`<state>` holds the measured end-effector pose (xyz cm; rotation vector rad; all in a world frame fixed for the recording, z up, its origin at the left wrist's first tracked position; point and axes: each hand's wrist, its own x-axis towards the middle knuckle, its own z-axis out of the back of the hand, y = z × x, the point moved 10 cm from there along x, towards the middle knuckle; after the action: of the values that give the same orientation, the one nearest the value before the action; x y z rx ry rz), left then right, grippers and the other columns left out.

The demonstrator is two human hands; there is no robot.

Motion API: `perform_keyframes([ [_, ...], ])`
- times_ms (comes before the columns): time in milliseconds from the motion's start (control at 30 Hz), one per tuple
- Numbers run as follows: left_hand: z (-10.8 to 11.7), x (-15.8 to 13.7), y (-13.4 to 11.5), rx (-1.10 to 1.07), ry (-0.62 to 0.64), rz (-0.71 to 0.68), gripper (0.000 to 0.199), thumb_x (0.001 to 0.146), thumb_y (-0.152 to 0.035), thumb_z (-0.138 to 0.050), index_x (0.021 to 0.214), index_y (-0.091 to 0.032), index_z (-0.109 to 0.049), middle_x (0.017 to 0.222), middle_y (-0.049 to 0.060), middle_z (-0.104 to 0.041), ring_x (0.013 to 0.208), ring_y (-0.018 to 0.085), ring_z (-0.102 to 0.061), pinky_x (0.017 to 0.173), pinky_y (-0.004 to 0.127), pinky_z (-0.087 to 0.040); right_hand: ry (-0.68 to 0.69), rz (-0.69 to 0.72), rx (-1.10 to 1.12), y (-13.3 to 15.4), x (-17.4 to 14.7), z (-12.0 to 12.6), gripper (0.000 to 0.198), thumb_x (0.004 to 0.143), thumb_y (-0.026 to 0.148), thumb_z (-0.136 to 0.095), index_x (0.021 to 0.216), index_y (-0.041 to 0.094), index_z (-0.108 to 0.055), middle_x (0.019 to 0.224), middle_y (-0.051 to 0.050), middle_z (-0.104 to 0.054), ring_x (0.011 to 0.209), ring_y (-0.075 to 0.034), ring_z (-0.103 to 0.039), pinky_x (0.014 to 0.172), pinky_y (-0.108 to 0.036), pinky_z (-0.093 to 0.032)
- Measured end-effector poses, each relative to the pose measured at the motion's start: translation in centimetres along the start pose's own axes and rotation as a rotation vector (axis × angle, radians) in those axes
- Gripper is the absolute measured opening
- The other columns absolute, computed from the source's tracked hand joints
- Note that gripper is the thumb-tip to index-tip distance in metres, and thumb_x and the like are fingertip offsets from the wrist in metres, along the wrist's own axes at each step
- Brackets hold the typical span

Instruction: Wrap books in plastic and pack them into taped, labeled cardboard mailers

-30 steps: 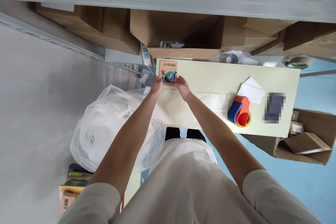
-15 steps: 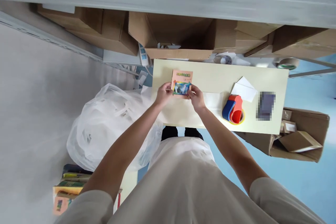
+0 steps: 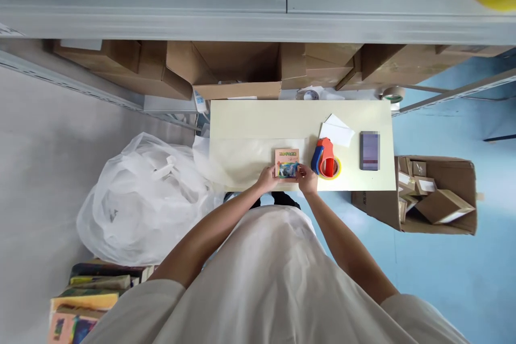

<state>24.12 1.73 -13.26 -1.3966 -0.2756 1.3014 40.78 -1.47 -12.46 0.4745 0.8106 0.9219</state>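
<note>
A small pink book with a colourful picture on its cover is at the front of the cream table. My left hand pinches its lower left edge. On the opposite edge my right hand has its fingers closed. Under and left of the book a clear plastic sheet spreads over the tabletop. Close beyond my right hand stands a red and blue tape dispenser with a yellow-edged roll.
White paper slips and a blurred-out dark phone lie to the right. A carton of small boxes stands past the table's right end. Left are a large plastic bag and stacked books. Cardboard boxes line the shelf behind.
Both hands have brought the book nearer to my body and to the right over the table, closer to the tape dispenser. The camera view has shifted, showing more of the upper shelf.
</note>
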Motion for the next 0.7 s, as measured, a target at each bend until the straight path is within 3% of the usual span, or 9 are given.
perform_keyframes([
  [133, -0.7, 0.5, 0.2, 0.13, -0.041, 0.04, 0.042, 0.07, -0.014, -0.058, 0.112, -0.016, -0.06, 0.097, 0.008, -0.066, 0.096, 0.024, -0.061, 0.085, 0.036, -0.049, -0.019, 0.044, -0.097, -0.6, 1.2, -0.3, 0.03, 0.077, 0.019, -0.048, 0.104, 0.017, -0.063, 0.09, -0.009, -0.069, 0.077, -0.02, -0.063, 0.074, -0.032, -0.049],
  [267, -1.3, 0.0, -0.3, 0.313, -0.086, 0.009, 0.063, 0.071, -0.013, -0.059, 0.132, -0.015, -0.045, 0.126, 0.016, -0.052, 0.125, 0.031, -0.042, 0.103, 0.044, -0.036, -0.028, 0.085, -0.134, -0.4, 1.3, -0.7, 0.035, 0.077, 0.014, -0.045, 0.109, 0.015, -0.06, 0.099, -0.013, -0.065, 0.092, -0.025, -0.059, 0.084, -0.039, -0.046],
  [400, -3.4, -1.3, -1.4, 0.694, 0.027, -0.138, 0.066, 0.073, -0.012, -0.055, 0.137, -0.015, -0.039, 0.144, 0.019, -0.033, 0.128, 0.035, -0.036, 0.099, 0.046, -0.039, -0.063, 0.25, -0.219, 0.6, -0.8, -0.9, 0.047, 0.078, 0.015, -0.046, 0.124, 0.015, -0.049, 0.114, -0.018, -0.054, 0.108, -0.029, -0.051, 0.093, -0.045, -0.042],
  [467, -3.8, -1.8, -1.2, 0.782, 0.062, -0.155, 0.066, 0.073, -0.012, -0.055, 0.137, -0.015, -0.038, 0.146, 0.019, -0.029, 0.127, 0.035, -0.037, 0.098, 0.046, -0.04, -0.081, 0.286, -0.243, 0.2, -2.1, -1.0, 0.054, 0.077, 0.018, -0.049, 0.13, 0.015, -0.043, 0.125, -0.019, -0.047, 0.118, -0.032, -0.044, 0.097, -0.05, -0.037],
  [600, -3.9, -2.0, -1.1, 0.82, 0.082, -0.195, 0.071, 0.072, -0.011, -0.056, 0.139, -0.016, -0.034, 0.146, 0.018, -0.028, 0.128, 0.032, -0.038, 0.102, 0.042, -0.037, -0.081, 0.155, -0.201, -2.3, -3.2, -1.1, 0.069, 0.073, 0.024, -0.053, 0.136, 0.01, -0.03, 0.137, -0.024, -0.035, 0.131, -0.037, -0.03, 0.102, -0.055, -0.03],
  [700, -3.8, -1.9, -0.8, 0.836, 0.09, -0.192, 0.07, 0.073, -0.014, -0.057, 0.14, -0.017, -0.033, 0.147, 0.017, -0.028, 0.129, 0.032, -0.037, 0.103, 0.042, -0.035, -0.072, 0.023, -0.135, -3.1, -2.7, -1.0, 0.074, 0.072, 0.028, -0.055, 0.138, 0.014, -0.026, 0.136, -0.021, -0.038, 0.129, -0.035, -0.035, 0.1, -0.052, -0.034],
])
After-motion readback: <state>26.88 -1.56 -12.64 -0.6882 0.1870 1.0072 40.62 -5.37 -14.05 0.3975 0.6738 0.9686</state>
